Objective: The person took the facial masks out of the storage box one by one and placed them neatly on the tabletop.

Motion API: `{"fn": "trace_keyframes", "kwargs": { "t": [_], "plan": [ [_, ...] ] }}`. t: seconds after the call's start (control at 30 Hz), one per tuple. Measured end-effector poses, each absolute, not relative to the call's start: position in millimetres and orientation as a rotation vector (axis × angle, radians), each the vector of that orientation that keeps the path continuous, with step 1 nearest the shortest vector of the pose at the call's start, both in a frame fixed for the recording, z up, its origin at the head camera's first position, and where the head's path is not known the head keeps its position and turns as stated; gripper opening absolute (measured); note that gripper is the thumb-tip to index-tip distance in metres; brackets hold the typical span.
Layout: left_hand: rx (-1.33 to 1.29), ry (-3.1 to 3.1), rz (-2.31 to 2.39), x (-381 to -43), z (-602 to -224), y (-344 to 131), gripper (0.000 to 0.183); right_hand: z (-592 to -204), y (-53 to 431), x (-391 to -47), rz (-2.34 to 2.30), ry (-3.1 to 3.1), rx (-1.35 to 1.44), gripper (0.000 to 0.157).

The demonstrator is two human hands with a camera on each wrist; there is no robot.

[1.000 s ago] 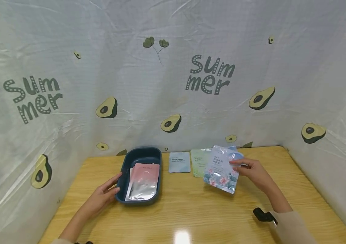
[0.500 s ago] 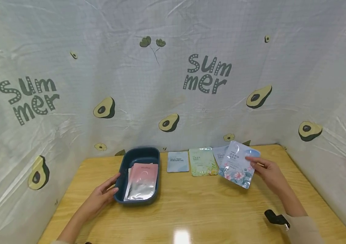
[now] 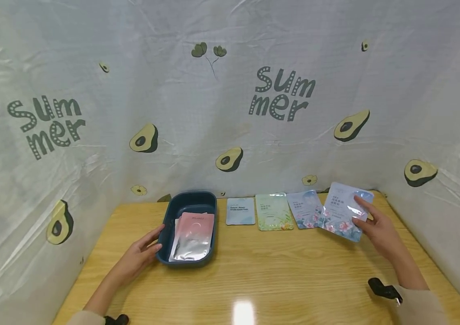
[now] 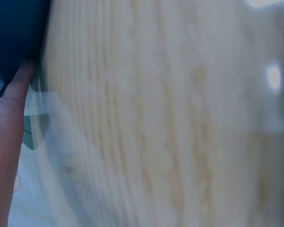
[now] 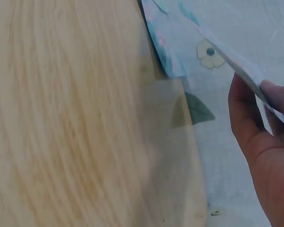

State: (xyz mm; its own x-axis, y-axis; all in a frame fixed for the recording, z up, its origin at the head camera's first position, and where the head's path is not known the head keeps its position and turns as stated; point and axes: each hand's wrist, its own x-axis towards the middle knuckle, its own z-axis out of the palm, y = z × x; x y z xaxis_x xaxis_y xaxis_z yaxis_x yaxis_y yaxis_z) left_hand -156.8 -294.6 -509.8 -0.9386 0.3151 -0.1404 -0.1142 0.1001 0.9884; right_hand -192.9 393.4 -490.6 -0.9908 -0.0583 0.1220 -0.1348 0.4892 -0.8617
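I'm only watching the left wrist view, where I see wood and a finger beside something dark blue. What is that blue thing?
Observer: It's a dark blue tray with a pink-and-silver packet in it.
Visitor: And what is the other hand doing?
Observer: The right hand pinches a floral packet.
Visitor: Is anything else lying out?
Observer: Yes, three more packets lie side by side near the far edge of the table.

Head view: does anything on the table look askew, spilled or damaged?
No spill or damage shows. Mildly askew: the floral packet lying at the row's right end on the table is turned compared with the squarer blue packet at the left end. In the navy tray, the pink packet overlaps another unevenly.
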Motion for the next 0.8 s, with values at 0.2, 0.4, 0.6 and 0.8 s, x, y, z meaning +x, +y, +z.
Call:
{"fn": "trace_keyframes", "kwargs": {
  "t": [0.2, 0.4, 0.6, 0.8],
  "plan": [
    [0.164, 2.054, 1.93, -156, -511, -292, 0.065, -491, 409, -190, 1.395, -2.732, 0.066, 0.058],
    [0.179, 2.031, 1.953, -155, -511, -293, 0.066, -493, 420, -194, 1.385, -2.71, 0.029, 0.055],
    [0.133, 2.055, 1.929, -154, -507, -293, 0.068, -488, 430, -206, 1.519, -2.672, 0.057, 0.051],
    [0.152, 2.036, 1.933, -153, -508, -292, 0.069, -489, 438, -209, 1.54, -2.68, 0.1, 0.051]
  ]
}}
